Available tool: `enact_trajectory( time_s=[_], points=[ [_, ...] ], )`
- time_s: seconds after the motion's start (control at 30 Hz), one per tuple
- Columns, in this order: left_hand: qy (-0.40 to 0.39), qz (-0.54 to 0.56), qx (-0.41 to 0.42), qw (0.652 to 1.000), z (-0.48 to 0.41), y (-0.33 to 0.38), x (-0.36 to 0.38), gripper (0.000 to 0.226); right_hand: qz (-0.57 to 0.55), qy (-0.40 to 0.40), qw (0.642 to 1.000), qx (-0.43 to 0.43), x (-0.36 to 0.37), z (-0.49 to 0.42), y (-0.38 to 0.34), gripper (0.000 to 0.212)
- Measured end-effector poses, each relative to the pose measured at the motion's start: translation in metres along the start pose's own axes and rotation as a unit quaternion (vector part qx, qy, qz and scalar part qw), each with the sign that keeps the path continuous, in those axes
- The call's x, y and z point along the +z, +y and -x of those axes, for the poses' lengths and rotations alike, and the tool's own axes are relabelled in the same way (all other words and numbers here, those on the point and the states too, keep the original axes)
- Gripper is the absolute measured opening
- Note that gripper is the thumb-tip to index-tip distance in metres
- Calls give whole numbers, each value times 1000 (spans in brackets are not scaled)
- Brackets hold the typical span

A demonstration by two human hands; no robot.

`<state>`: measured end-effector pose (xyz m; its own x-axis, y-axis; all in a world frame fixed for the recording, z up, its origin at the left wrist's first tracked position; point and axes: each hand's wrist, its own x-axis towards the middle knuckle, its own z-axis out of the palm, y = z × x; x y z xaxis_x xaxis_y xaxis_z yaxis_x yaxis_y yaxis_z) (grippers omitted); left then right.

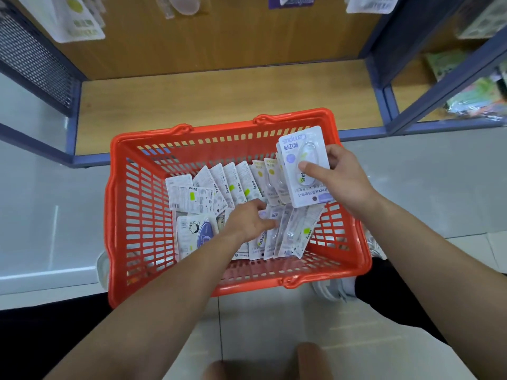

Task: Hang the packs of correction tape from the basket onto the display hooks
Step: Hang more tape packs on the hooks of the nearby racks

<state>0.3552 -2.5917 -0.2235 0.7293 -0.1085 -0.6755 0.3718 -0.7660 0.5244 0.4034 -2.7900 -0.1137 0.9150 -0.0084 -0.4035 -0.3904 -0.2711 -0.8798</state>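
An orange plastic basket (142, 204) stands on the floor and holds several white packs of correction tape (233, 185). My right hand (343, 179) grips a small stack of packs (304, 165) above the basket's right side, thumb pressed on the front pack. My left hand (249, 222) reaches down into the basket, fingers resting on a row of upright packs (288, 234); whether it grips one is unclear. At the top edge, packs hang from the display (79, 20), and the hooks themselves are out of view.
A wooden shelf base (219, 105) with a blue metal frame lies just beyond the basket. A dark mesh side panel (30, 61) stands at the left. Another shelf with colourful goods (472, 94) is at the right. My shoes (337, 292) and knees flank the basket.
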Motion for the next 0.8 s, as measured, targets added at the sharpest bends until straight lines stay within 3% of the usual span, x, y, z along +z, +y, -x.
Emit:
enact_trajectory(
  time_s=[0.33, 0.57, 0.7, 0.8],
  points=[
    [38, 13, -19, 999, 11, -11, -18, 58, -8, -9, 1000, 13, 1, -2, 4, 32],
    [67, 73, -48, 994, 49, -30, -54, 40, 13, -62, 997, 33, 18, 7, -4, 29],
    [96, 169, -45, 980, 84, -20, -95, 30, -25, -119, 992, 43, 26, 24, -21, 17],
    [118, 251, -21, 961, 119, -4, -128, 29, -61, -178, 981, 51, 32, 42, -39, 26]
  ],
)
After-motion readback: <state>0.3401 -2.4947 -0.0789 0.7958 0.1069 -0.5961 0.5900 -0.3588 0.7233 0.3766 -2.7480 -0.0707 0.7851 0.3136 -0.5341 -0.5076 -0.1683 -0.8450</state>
